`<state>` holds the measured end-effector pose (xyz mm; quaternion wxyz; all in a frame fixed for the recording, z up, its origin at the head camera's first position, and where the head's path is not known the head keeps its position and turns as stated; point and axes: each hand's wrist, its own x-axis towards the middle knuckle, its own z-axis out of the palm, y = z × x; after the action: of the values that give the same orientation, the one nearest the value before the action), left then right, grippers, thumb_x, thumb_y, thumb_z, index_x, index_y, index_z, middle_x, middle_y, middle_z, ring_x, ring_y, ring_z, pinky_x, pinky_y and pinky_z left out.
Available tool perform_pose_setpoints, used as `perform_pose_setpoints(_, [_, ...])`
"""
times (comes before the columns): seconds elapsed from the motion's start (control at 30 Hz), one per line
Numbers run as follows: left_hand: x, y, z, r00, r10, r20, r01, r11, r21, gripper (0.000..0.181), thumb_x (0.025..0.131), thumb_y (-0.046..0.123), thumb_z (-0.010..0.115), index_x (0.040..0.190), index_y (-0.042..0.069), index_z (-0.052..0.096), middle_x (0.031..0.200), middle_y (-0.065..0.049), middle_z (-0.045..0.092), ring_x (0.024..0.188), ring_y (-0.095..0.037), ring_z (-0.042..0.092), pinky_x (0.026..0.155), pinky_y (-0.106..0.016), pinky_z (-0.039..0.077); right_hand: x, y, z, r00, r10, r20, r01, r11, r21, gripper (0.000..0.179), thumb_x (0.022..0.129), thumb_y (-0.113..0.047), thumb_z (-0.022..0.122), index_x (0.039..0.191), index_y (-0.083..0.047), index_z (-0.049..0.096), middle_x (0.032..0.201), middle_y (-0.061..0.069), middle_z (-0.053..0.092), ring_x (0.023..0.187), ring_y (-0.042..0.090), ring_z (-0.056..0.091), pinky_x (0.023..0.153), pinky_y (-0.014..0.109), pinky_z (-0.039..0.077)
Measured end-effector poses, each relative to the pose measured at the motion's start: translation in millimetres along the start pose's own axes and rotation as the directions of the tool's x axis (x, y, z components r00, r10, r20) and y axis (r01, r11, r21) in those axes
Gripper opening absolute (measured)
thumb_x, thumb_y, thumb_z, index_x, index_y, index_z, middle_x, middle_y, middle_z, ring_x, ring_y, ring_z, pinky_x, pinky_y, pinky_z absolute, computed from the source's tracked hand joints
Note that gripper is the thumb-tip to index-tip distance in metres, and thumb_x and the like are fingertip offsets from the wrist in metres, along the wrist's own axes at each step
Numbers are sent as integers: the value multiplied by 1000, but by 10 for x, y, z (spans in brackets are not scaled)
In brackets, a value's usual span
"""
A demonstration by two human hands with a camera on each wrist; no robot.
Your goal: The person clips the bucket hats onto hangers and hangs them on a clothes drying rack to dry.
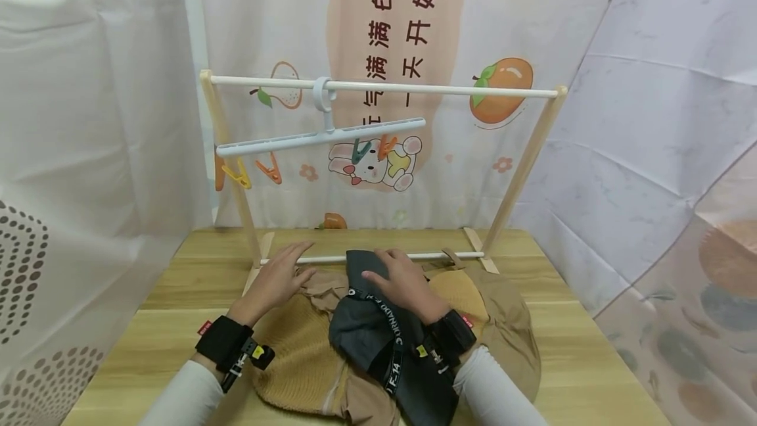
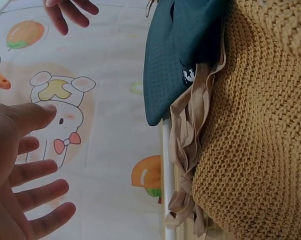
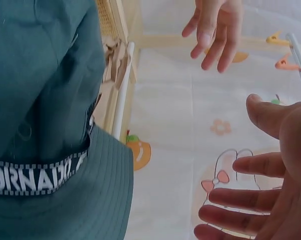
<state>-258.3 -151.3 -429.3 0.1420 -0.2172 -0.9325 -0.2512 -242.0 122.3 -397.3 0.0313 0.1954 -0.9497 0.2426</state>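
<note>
Both hands hover over a pile of cloth items, palms facing each other, holding nothing. The left hand (image 1: 279, 281) has its fingers spread above a mustard knitted piece (image 1: 290, 347) with tan cloth edging. Also spread, the right hand (image 1: 408, 281) overlaps a dark green bucket hat (image 1: 372, 327) in the head view. White lettering runs along the hat's black band (image 3: 35, 177). Under the hat's right side lies a tan cloth item (image 1: 511, 321) with a yellowish patch (image 1: 458, 291). In both wrist views the fingers stand apart from the cloth.
Behind the pile stands a wooden-sided rack with a white top bar (image 1: 449, 89) and a low white bar (image 1: 325, 259). A pale blue hanger (image 1: 319, 139) hangs from the top bar, carrying several coloured clips (image 1: 269, 168). A printed curtain (image 1: 278, 31) backs the wood-grain table (image 1: 568, 360).
</note>
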Motion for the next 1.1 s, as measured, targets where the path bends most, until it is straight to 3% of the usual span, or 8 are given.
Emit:
perform_pose_setpoints(0.17, [-39,-34,8,999,47,-28,-46,999,25,51,94,21,66,141,8,50,139,-19,54,121,-37,55,94,-50,49,29,-93,57,999,-37,32,37,999,20,61,98,-44,55,147,-11,43,137,21,52,120,36,55,92,48,48])
perform_pose_setpoints(0.4, [-85,-85,18,994,106,-17,-105,992,66,45,90,6,68,134,12,59,132,-19,58,113,-37,59,81,-46,52,62,-216,175,993,-94,71,94,996,6,58,98,-42,55,145,-9,47,139,21,52,126,37,52,100,51,45])
perform_pose_setpoints(0.67, [-204,-195,93,994,105,-11,-104,993,55,36,90,7,68,126,12,66,126,-14,63,109,-34,61,88,-48,51,70,-341,261,985,-128,116,129,992,-3,55,99,-41,55,143,-10,49,140,18,52,127,33,52,101,46,46])
perform_pose_setpoints(0.9, [-269,-274,157,990,139,-11,-138,990,31,34,86,4,72,119,10,70,125,-12,66,111,-33,63,89,-47,52,53,-476,380,966,-209,154,217,975,-41,49,98,-39,57,138,-11,55,129,12,61,108,24,62,89,36,52])
perform_pose_setpoints(1.0, [-278,-296,161,992,124,20,-124,992,15,30,86,4,71,115,11,72,125,-13,66,112,-35,62,91,-47,51,52,-531,446,958,-241,157,254,965,-70,45,97,-39,59,133,-12,59,125,8,64,101,19,65,85,30,53])
perform_pose_setpoints(1.1, [-300,-333,171,995,86,56,-86,996,-6,27,86,2,71,110,13,74,118,-12,69,105,-32,65,84,-43,54,47,-582,511,949,-254,184,272,959,-76,43,96,-39,60,130,-13,62,123,6,65,95,14,65,77,23,52])
